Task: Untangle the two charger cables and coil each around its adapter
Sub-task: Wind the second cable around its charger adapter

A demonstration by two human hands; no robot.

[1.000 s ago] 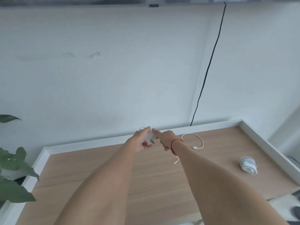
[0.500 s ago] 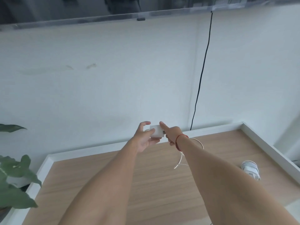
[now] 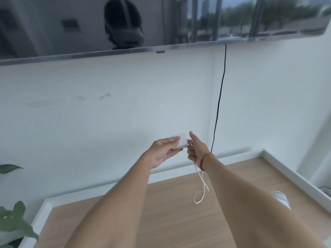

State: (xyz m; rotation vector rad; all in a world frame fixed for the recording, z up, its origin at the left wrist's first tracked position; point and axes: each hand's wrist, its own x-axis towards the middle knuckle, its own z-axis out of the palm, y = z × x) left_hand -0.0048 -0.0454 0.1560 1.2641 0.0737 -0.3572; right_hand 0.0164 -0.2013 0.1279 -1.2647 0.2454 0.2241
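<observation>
At the far left, a green leafy plant (image 3: 14,222) reaches in beside the pale wooden table (image 3: 170,221) with its raised white rim. We hold both hands up over the table's far edge, in front of the plain white wall (image 3: 107,122).

Our left hand (image 3: 162,152) carries the white square adapter (image 3: 180,141). The grip is a pinch, thumb on top and fingers beneath, so the adapter juts out to the right past our fingertips.

Just right of it, at the adapter's plug end, is our right hand (image 3: 196,151). Its index finger is straight and points up, while the other fingers curl round the thin white cable (image 3: 200,191) close to where it meets the adapter. A red string bracelet (image 3: 206,159) circles that wrist.

Below this grip the cable hangs free, crosses itself once and ends in a loop over the table. We cannot tell whether the loop touches the wood.

Further right, a thin black cord (image 3: 219,104) runs down the wall. At the far right, a second white charger (image 3: 281,196) with its cable wound round it lies on the table near the rim, partly hidden by our right forearm.
</observation>
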